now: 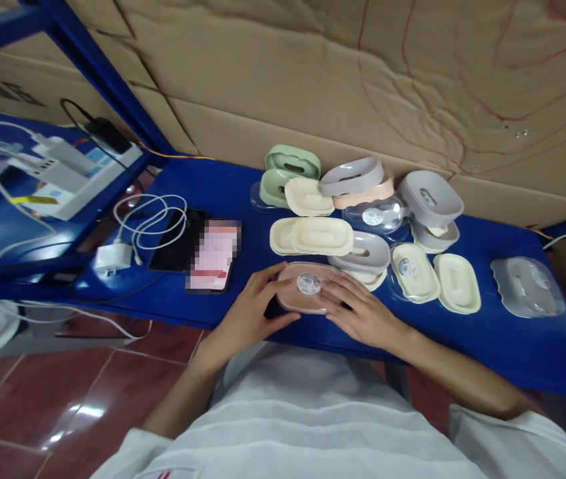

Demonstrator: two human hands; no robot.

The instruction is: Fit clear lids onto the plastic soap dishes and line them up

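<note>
Head view: at the near edge of the worktop (522, 352), the left hand (250, 309), thumb and fingers parted, grips one end of a pinkish-brown dish (290, 291); the right hand (357, 303) clasps the other, fingers bent over its top. Just beyond lie cream trays (322, 235).

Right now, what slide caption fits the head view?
Left hand and right hand on a brownish, stickered dish at a blue table, near other pastel dishes.
</note>
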